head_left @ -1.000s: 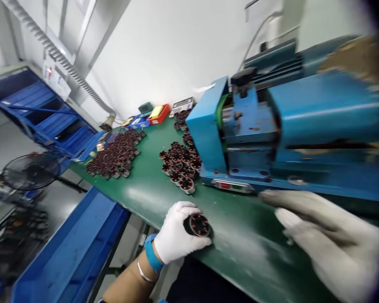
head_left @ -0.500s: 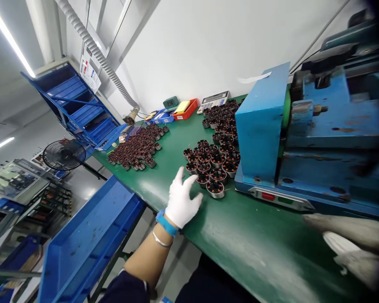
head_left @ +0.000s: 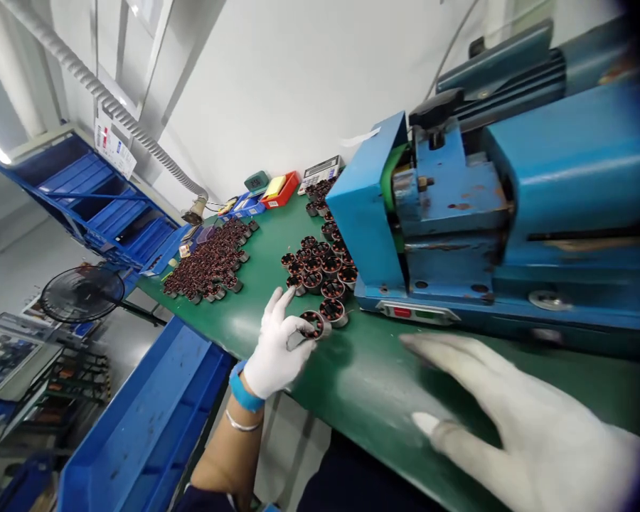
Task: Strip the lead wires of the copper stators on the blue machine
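Note:
My left hand (head_left: 275, 343), in a white glove with a blue wristband, pinches a small round motor stator with copper windings (head_left: 313, 324) at the near edge of a cluster of the same stators (head_left: 320, 267) on the green table (head_left: 384, 384). My right hand (head_left: 517, 419), also white-gloved, lies low over the table at the lower right with its fingers stretched out and nothing in it. A blue machine (head_left: 459, 206) stands just behind both hands.
A second heap of wound stators (head_left: 210, 259) lies further left on the table. Small blue and red bins (head_left: 269, 190) and a calculator (head_left: 320, 171) sit at the far end. A blue tray (head_left: 139, 419) slopes below the table's left edge; a fan (head_left: 81, 293) stands beyond.
My left hand, open beside the cluster half a second ago, has closed on a stator at the cluster's near edge. My right hand has slid further left into view, fingers spread.

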Demonstrator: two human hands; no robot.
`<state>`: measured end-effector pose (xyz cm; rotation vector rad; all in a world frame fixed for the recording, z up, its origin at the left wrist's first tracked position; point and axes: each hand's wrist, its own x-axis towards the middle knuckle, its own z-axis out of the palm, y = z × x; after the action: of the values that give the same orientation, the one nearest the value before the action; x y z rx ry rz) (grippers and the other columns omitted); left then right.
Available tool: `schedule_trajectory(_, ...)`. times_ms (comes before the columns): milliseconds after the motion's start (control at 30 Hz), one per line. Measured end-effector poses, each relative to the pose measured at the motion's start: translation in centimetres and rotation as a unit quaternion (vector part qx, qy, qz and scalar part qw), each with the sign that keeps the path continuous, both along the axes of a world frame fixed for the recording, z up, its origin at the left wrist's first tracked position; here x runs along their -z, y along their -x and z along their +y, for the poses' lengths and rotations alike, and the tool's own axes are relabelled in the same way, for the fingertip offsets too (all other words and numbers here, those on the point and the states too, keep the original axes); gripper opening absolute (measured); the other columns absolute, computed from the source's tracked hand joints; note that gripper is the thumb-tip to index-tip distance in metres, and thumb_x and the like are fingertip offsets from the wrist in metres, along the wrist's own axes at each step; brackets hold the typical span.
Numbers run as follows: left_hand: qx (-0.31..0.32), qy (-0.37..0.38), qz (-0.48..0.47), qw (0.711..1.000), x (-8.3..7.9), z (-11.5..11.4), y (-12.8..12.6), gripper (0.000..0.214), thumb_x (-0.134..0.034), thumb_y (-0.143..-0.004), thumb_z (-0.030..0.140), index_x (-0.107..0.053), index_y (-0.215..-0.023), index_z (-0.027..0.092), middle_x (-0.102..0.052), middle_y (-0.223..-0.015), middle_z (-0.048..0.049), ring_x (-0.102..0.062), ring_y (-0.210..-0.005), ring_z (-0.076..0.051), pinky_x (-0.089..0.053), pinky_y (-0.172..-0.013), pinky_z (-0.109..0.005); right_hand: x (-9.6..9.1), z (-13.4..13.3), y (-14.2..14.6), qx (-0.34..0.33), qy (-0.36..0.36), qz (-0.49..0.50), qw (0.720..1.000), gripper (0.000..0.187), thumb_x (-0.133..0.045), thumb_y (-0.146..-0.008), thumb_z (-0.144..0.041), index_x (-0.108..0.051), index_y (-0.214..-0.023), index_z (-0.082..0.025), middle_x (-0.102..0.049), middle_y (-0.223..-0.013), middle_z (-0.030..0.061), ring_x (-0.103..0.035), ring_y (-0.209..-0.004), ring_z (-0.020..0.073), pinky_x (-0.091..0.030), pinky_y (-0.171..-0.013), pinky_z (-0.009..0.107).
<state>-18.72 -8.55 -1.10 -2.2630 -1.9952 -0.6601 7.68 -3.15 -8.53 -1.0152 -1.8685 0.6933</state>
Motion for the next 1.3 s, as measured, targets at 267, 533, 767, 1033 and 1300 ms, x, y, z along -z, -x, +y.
schedule_trajectory(267,0.246,0.038,-0.105,0.963,-2.7,3.2,-7.3,0.026,-0.077,-0.079,0.019,-0.068,-0.103,0.025,-0.045,-0.156,-0.0137,-0.045,-0.145,-0.035,-0.043,-0.117,-0.055,-2.1,1.5,-1.4,-0.029,0.1,-0.065,0.992,0.057,-0.066,-0.064,-0.038,-0.069,-0.121,-0.034,-0.075,-0.113,0.0058,-0.074,-0.093,0.0407,-0.061,-0.061,0.05)
schedule_trajectory(533,0.056,0.141,-0.513,0.845,-0.4,7.4,-14.1,0.035,-0.079,-0.072,0.031,-0.067,-0.102,0.018,-0.073,-0.1,-0.007,-0.068,-0.082,-0.019,-0.059,-0.077,-0.035,-4.1,3.2,-3.1,0.089,0.054,0.055,0.993,0.05,-0.063,-0.067,-0.037,-0.065,-0.115,-0.023,-0.071,-0.11,0.0115,-0.07,-0.097,0.0371,-0.058,-0.081,0.052)
schedule_trajectory(767,0.008,0.041,-0.646,0.762,-1.3,10.4,-14.1,0.038,-0.073,-0.074,0.049,-0.054,-0.066,0.018,-0.052,-0.058,0.005,-0.05,-0.054,-0.008,-0.045,-0.058,-0.023,-4.2,2.8,-3.3,0.094,0.009,0.079,0.992,0.042,-0.066,-0.069,-0.035,-0.065,-0.109,-0.023,-0.069,-0.107,0.01,-0.07,-0.095,0.0339,-0.059,-0.08,0.047)
schedule_trajectory(1033,0.09,0.148,-0.59,0.789,-0.5,8.0,-17.5,0.054,-0.088,-0.058,0.026,-0.064,-0.107,0.019,-0.073,-0.1,-0.0058,-0.068,-0.085,-0.02,-0.058,-0.079,-0.035,-4.5,3.6,-3.7,0.178,0.064,0.105,0.976,0.053,-0.068,-0.065,-0.031,-0.064,-0.117,-0.025,-0.068,-0.114,0.0123,-0.067,-0.104,0.0398,-0.055,-0.092,0.053)
schedule_trajectory(1300,0.064,0.127,-0.594,0.792,-1.5,10.8,-19.2,0.049,-0.094,-0.058,0.032,-0.066,-0.095,0.016,-0.074,-0.088,-0.0041,-0.066,-0.077,-0.016,-0.056,-0.078,-0.033,-6.6,5.3,-3.5,0.271,0.113,0.098,0.951,0.054,-0.076,-0.064,-0.039,-0.065,-0.115,-0.025,-0.069,-0.113,0.0139,-0.064,-0.108,0.043,-0.053,-0.093,0.056)
